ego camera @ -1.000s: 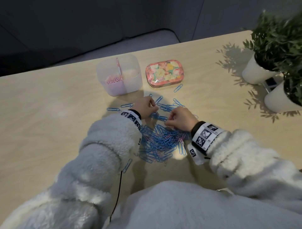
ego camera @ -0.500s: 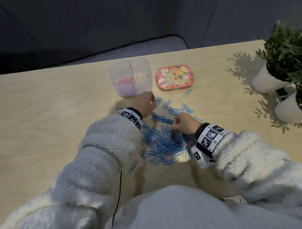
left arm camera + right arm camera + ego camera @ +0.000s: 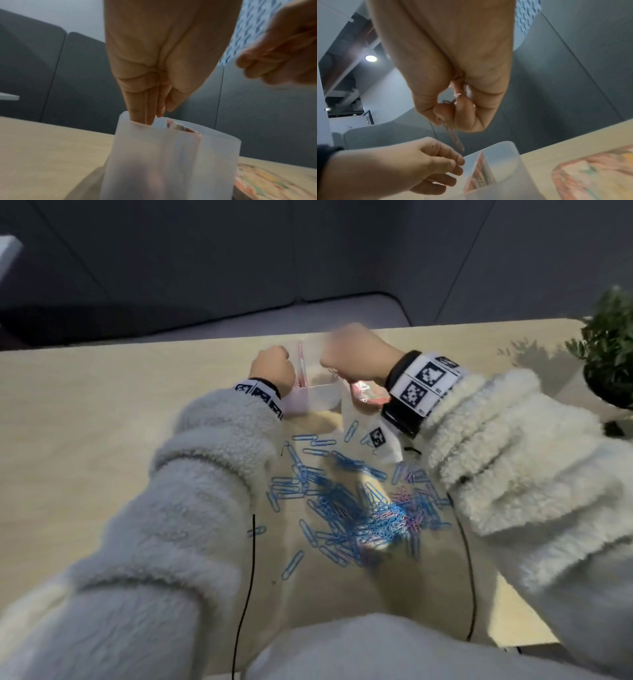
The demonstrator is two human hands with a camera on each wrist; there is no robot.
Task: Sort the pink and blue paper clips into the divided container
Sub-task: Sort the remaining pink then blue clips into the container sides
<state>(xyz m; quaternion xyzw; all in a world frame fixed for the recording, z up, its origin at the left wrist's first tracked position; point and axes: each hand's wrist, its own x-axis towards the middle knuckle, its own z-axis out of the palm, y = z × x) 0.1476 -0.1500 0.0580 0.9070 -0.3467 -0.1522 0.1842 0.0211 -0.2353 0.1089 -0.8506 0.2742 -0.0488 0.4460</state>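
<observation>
1. We see our left hand (image 3: 272, 368) over the left side of the frosted plastic container (image 3: 322, 398), which stands on the wooden table (image 3: 102, 419) at its far side.
2. In the left wrist view the fingers (image 3: 142, 108) point straight down, held together, their tips dipping just inside the container's rim at its left compartment; we cannot tell whether they hold anything.
3. Our right hand (image 3: 356, 354) hangs above the container's right side (blurred in the head view). In the right wrist view its fingers curl inward and pinch a few paper clips (image 3: 453, 132), which dangle from the fingertips towards the container's mouth; their colour is hard to judge, though pale pink seems likeliest.
4. A pink divider (image 3: 301, 364) stands upright in the middle of the container, splitting it into two compartments. Something pink shows through the wall of the left compartment.
5. The big pile of paper clips (image 3: 356, 515) lies on the table nearer to us, between our two fleece sleeves (image 3: 191, 491); it is mostly blue, with some pink among it on the right side.
6. A flowered tin (image 3: 370, 395) lies just right of the container, partly hidden under our right wrist.
7. A potted plant (image 3: 609, 354) stands at the table's right edge.
</observation>
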